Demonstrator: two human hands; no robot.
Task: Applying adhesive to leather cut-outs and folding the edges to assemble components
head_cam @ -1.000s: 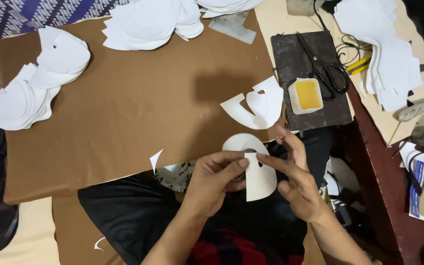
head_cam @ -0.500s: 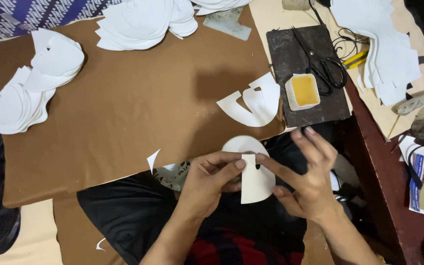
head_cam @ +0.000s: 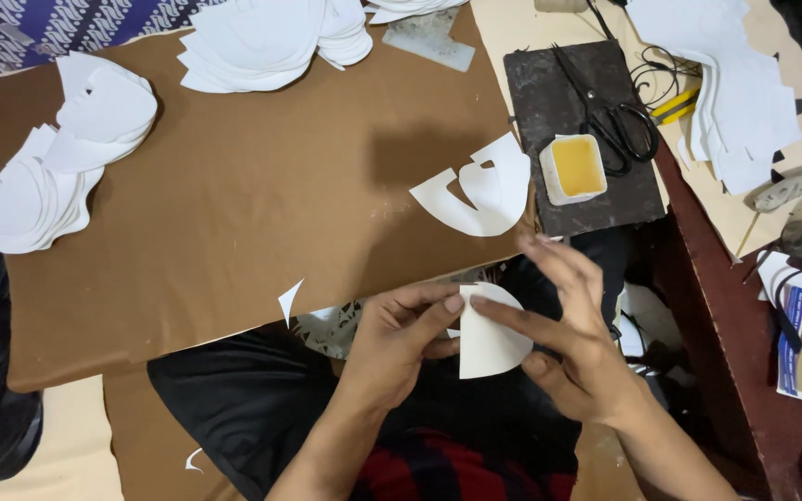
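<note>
Brown board point(head_cam: 234, 213) lies beyond both hands. Left hand point(head_cam: 401, 334) and right hand point(head_cam: 573, 339) pinch a white paper piece point(head_cam: 489, 339) between fingertips; uneven pressing could crease it, or glue from the nearby tub point(head_cam: 575, 167) smear.

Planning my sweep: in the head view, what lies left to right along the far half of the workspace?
White cutout stack → larger white pile → curved white cutout → yellow paste tub → black scissors → white sheets.
</note>
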